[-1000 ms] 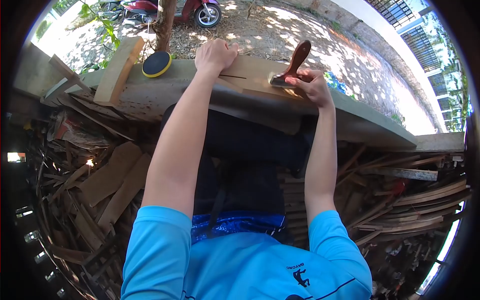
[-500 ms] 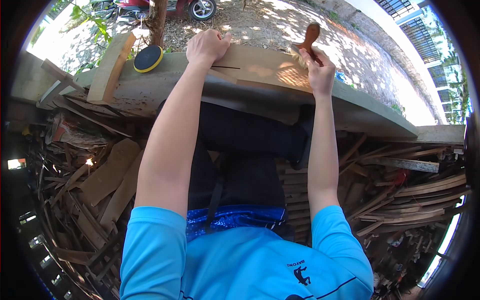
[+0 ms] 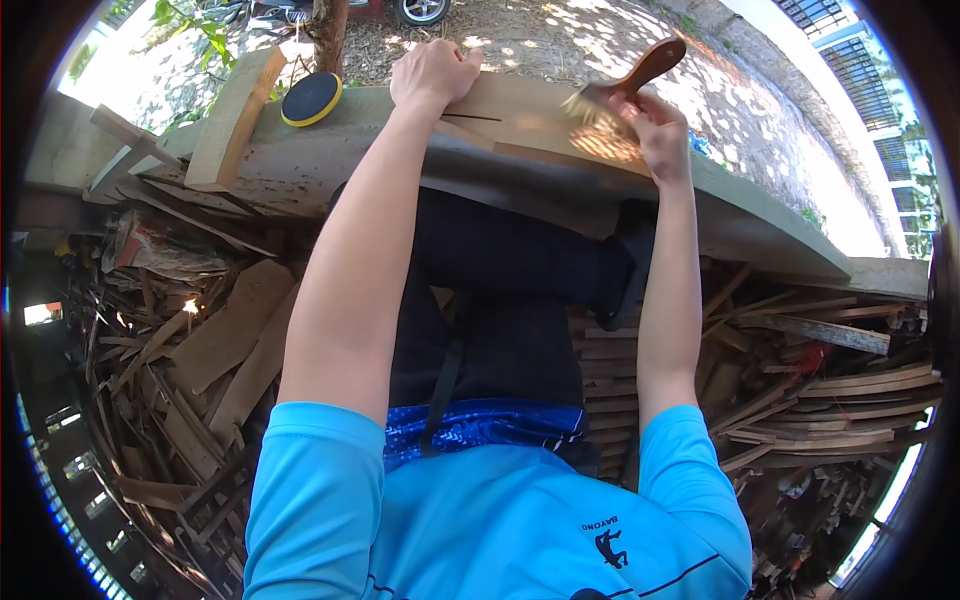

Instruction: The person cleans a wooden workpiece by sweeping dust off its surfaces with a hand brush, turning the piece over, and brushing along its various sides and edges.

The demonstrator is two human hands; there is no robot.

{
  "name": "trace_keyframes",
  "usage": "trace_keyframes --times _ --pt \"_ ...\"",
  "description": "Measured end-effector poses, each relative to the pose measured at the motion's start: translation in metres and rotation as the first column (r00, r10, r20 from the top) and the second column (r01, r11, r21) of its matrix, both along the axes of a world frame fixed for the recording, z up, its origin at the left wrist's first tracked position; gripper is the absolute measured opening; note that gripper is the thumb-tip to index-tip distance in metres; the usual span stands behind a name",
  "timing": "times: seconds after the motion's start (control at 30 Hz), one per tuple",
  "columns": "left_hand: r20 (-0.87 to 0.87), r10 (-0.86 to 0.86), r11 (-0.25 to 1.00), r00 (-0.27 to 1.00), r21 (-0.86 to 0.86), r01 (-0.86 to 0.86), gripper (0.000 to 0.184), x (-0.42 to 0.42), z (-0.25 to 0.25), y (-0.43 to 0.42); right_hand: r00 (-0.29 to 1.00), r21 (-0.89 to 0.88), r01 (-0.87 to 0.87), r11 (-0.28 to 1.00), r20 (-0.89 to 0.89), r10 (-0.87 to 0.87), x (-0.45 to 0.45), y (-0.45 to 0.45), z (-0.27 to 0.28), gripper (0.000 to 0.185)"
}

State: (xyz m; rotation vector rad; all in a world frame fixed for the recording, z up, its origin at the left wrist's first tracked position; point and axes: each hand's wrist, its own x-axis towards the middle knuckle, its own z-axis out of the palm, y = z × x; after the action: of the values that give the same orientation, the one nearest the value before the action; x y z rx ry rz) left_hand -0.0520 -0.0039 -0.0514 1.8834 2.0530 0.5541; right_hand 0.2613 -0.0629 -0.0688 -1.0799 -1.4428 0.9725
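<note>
A pale wooden board (image 3: 535,105) lies along the top of a concrete ledge (image 3: 765,215), with a dark slot or line near its left part. Closed over the board's left part is my left hand (image 3: 432,76), its fingers curled at the far edge and partly hidden. My right hand (image 3: 660,138) grips a brush (image 3: 650,66) with a brown wooden handle and pale bristles. The handle points up and to the right. The bristles are over the board's sunlit right part; whether they touch it I cannot tell.
Left on the ledge are a round black-and-yellow pad (image 3: 311,99) and an upright wood block (image 3: 236,120). Scrap wood (image 3: 225,330) lies piled below on the left, with stacked strips (image 3: 850,405) on the right. A tree trunk (image 3: 330,35) and motorbike wheel (image 3: 422,8) are beyond.
The brush has tilted so its handle leans further right, and its bristles have swung left over the board. My left hand stays on the board. The whole view has shifted slightly.
</note>
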Motion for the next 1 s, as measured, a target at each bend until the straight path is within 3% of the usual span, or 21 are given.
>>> trace_keyframes --times 0.1,0.2,0.3,0.4,0.53,0.67,0.8,0.87,0.93,1.0 --pt "-0.024 -0.003 1.0 1.0 0.022 0.004 0.045 -0.002 -0.001 0.002 0.948 0.104 0.29 0.951 0.106 -0.3 0.001 0.005 0.002 0.027" --pt "-0.018 -0.011 0.999 1.0 0.036 0.012 0.045 -0.001 -0.009 0.004 0.92 0.156 0.373 0.914 0.066 -0.387 -0.002 0.007 -0.002 0.027" --pt "-0.01 -0.003 0.999 1.0 0.041 0.004 0.046 -0.004 -0.011 0.005 0.947 0.182 0.29 0.94 0.086 -0.309 -0.003 0.004 -0.001 0.028" --pt "-0.006 -0.003 1.0 1.0 0.03 0.003 0.046 -0.001 -0.006 0.003 0.944 0.094 0.181 0.979 0.263 -0.2 -0.002 0.001 0.002 0.026" --pt "-0.012 0.013 1.0 1.0 0.027 -0.013 0.047 0.0 0.0 -0.001 0.999 0.008 -0.007 1.0 0.041 0.007 -0.002 -0.005 0.003 0.024" --pt "-0.016 0.028 0.999 0.999 0.039 -0.027 0.046 0.001 -0.003 -0.002 0.968 -0.113 -0.144 0.983 0.192 0.164 0.007 -0.007 0.016 0.024" --pt "-0.002 -0.004 1.0 1.0 0.026 0.004 0.049 -0.001 -0.002 -0.001 0.995 0.013 0.048 0.999 -0.088 -0.046 0.001 -0.001 0.004 0.02" --pt "-0.012 -0.022 1.0 1.0 0.013 0.022 0.049 0.0 0.003 -0.002 0.973 0.098 0.227 0.969 -0.065 -0.222 -0.001 0.002 -0.001 0.019" --pt "-0.02 -0.024 1.0 1.0 -0.001 0.024 0.048 -0.001 -0.001 0.002 0.966 0.11 0.258 0.96 -0.039 -0.256 0.0 0.0 0.005 0.019" --pt "0.003 -0.033 0.999 0.999 0.0 0.033 0.046 0.001 0.0 0.0 0.992 0.109 0.127 0.986 -0.037 -0.124 0.002 -0.002 0.001 0.019"
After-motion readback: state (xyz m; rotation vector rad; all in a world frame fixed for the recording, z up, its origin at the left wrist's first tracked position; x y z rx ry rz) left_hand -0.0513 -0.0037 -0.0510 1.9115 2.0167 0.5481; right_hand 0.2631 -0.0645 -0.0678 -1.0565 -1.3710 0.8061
